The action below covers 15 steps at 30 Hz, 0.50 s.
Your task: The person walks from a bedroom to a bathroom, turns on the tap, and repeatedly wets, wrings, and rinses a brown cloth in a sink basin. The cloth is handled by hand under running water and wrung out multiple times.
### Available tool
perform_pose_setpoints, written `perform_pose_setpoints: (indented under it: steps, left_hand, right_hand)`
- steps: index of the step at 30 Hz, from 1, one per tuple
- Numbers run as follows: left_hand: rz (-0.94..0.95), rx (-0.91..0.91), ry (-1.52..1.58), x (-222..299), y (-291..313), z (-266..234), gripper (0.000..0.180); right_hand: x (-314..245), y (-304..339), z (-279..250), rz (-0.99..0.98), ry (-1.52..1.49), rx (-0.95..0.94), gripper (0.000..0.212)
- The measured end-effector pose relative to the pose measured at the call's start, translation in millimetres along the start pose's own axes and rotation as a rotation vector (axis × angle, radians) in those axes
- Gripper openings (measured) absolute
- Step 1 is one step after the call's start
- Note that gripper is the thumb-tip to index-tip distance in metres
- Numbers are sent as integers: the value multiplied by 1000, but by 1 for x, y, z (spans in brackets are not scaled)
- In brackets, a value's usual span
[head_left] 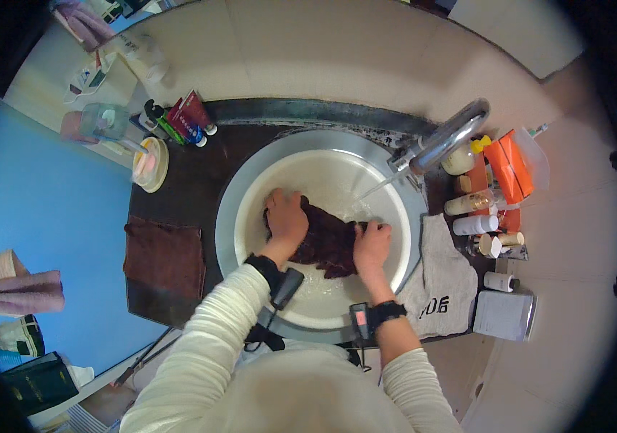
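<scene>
A soaked dark maroon cloth hangs spread between my two hands inside a round white basin. My left hand grips its left side, with the fingers curled over the edge. At the right end, my right hand pinches the cloth's upper corner. Water runs in a thin stream from the chrome tap into the basin, beyond the cloth. Shallow water covers the basin's bottom. The tips of some fingers are hidden by the cloth.
A folded brown cloth lies on the dark counter at left, a grey towel at right. Tubes and bottles stand at back left. More bottles and an orange packet crowd the right edge. A grey-blue rim rings the basin.
</scene>
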<state>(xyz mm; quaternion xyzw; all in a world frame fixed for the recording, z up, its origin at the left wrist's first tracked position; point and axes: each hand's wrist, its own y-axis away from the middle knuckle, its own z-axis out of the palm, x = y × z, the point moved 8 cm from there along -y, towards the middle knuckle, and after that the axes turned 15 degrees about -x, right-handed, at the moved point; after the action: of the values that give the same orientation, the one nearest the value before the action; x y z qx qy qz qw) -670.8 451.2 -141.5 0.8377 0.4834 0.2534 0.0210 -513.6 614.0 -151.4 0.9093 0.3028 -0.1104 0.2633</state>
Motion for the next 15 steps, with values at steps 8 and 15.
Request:
perform_pose_setpoints:
  steps: [8, 15]
  left_hand:
    - [109, -122, -340, 15, 1, 65, 46]
    - [214, 119, -206, 5, 3, 28, 57]
  right_hand:
    - [-31, -5, 74, -209, 383, -130, 58]
    - [-31, -29, 60, -261, 347, 189, 57]
